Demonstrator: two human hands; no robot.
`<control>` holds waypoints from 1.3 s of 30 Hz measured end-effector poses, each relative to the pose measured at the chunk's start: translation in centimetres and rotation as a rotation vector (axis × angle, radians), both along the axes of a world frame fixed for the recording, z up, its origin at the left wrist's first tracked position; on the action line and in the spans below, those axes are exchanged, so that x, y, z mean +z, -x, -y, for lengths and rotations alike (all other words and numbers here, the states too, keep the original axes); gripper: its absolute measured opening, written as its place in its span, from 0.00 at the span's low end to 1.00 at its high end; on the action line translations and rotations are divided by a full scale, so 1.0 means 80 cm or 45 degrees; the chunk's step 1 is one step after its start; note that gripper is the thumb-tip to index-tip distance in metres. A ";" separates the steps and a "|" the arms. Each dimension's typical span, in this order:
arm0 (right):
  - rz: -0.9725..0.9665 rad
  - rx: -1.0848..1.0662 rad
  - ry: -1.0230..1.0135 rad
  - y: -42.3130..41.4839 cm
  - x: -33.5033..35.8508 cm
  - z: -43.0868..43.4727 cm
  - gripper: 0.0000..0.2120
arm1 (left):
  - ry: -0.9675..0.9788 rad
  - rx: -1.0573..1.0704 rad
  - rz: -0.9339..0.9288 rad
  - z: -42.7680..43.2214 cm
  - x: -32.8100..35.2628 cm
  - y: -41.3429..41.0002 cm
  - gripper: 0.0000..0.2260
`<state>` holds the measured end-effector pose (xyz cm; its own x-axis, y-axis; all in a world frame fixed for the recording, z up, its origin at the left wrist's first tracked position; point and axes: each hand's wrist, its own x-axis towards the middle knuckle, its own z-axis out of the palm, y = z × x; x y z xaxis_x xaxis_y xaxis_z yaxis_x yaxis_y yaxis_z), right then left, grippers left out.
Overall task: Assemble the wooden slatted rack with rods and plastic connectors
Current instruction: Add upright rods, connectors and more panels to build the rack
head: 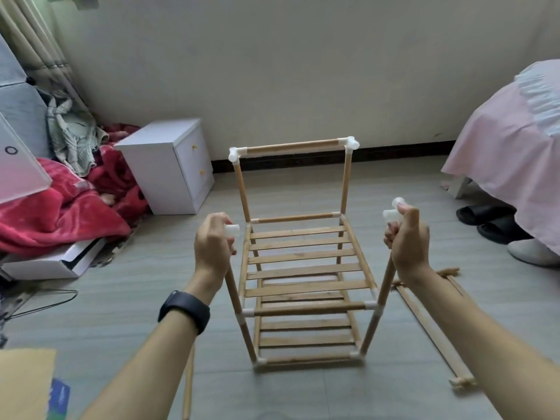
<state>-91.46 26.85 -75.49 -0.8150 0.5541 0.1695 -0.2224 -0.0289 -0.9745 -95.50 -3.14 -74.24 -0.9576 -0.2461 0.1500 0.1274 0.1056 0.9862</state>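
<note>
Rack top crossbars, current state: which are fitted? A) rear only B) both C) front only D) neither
A. The rear top rod spans the back corner connectors. No rod runs between the left front connector, gripped by the left hand, and the right front connector, gripped by the right hand.

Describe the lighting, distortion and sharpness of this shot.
Head view: soft, even daylight, only a faint shadow under the rack; head view: wide-angle bowing tilts the curtain and bed at the edges; head view: left hand, right hand and rack look fairly sharp, the bottom-left corner blurred.
</note>
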 end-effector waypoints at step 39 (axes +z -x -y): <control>0.231 0.498 -1.746 -0.046 -0.213 0.115 0.28 | 0.739 0.011 1.124 0.176 -0.326 -0.089 0.27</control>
